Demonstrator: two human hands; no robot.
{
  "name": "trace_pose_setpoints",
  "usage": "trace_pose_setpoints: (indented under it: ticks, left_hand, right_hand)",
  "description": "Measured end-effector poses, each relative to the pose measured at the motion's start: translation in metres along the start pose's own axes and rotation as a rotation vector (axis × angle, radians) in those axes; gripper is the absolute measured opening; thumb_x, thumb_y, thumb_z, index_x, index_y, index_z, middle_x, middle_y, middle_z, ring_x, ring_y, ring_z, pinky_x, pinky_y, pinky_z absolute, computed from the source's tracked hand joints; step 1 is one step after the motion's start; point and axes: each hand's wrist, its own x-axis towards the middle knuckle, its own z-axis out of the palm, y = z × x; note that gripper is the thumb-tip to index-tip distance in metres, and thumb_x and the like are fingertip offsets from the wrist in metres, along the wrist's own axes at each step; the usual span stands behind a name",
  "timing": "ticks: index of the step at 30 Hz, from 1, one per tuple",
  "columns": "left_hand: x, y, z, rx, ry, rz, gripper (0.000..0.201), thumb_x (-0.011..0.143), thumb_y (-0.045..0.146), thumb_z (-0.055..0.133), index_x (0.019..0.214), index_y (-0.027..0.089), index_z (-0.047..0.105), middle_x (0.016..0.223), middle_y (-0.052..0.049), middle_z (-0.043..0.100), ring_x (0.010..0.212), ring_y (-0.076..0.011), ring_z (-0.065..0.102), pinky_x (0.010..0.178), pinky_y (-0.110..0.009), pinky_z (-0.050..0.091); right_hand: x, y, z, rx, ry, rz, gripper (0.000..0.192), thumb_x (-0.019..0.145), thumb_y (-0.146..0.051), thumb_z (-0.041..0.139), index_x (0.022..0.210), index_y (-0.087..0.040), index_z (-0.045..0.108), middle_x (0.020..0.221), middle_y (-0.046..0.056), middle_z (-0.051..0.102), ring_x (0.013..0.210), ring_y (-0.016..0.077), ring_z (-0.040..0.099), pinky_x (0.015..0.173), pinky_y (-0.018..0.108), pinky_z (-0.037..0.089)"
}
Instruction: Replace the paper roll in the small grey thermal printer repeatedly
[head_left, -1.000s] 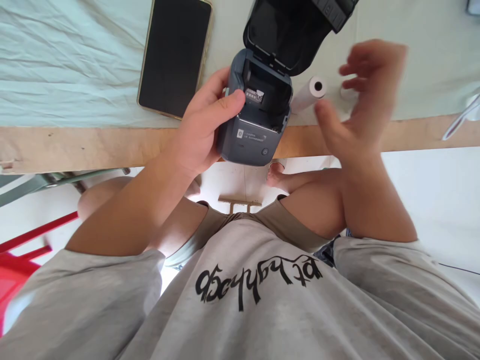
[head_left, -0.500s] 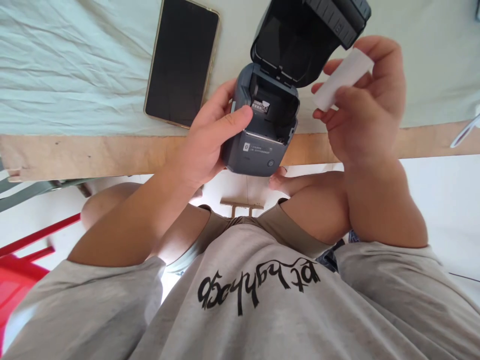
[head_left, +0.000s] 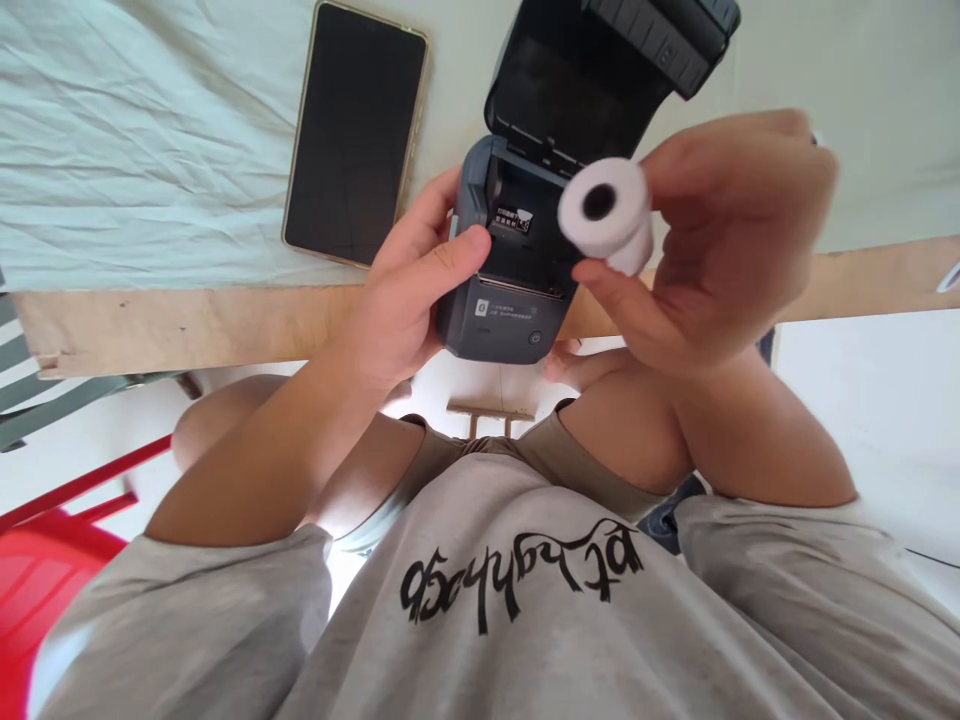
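A dark blue-grey portable label printer [head_left: 499,335] is gripped in my left hand [head_left: 409,285], whose thumb lies over its left rim. Its black lid [head_left: 577,85] is swung up, so the roll compartment [head_left: 525,235] lies exposed, with a small printed sticker inside. Between the thumb and fingers of my right hand [head_left: 720,235] is a white paper roll [head_left: 626,225]. The roll's round end with its dark core faces me, just right of the compartment and overlapping its edge in view. Some of the right fingers are blurred.
A phone or tablet [head_left: 356,130] with a dark screen and clear case lies left of the printer on the pale cloth [head_left: 157,130]. The wooden table edge [head_left: 165,325] runs across below. A red stool or chair [head_left: 60,570] stands at lower left.
My right hand has moved left toward the printer and turned the paper roll, so its round end now shows instead of its side. The left hand keeps its hold on the printer.
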Motion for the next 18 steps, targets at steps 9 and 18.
trace_pose_setpoints:
  ticks: [9, 18]
  left_hand:
    - [-0.002, 0.0, -0.001, 0.014, -0.016, 0.026, 0.026, 0.089, 0.032, 0.076, 0.113, 0.023, 0.072, 0.095, -0.002, 0.07, 0.082, -0.0143, 0.063, 0.065, -0.021, 0.048]
    - [-0.004, 0.003, 0.002, -0.014, 0.016, 0.009, 0.015, 0.092, 0.032, 0.072, 0.104, 0.022, 0.072, 0.088, -0.001, 0.066, 0.075, -0.0137, 0.057, 0.059, -0.026, 0.043]
  right_hand:
    - [0.006, -0.015, 0.018, -0.218, 0.098, -0.32, 0.011, 0.095, -0.029, 0.063, 0.094, -0.02, 0.056, 0.101, -0.003, 0.072, 0.099, 0.0108, 0.071, 0.087, 0.029, 0.052]
    - [0.007, -0.009, 0.021, -0.289, 0.147, -0.394, 0.011, 0.093, -0.028, 0.062, 0.084, -0.022, 0.062, 0.092, -0.001, 0.071, 0.087, 0.0135, 0.065, 0.078, 0.033, 0.051]
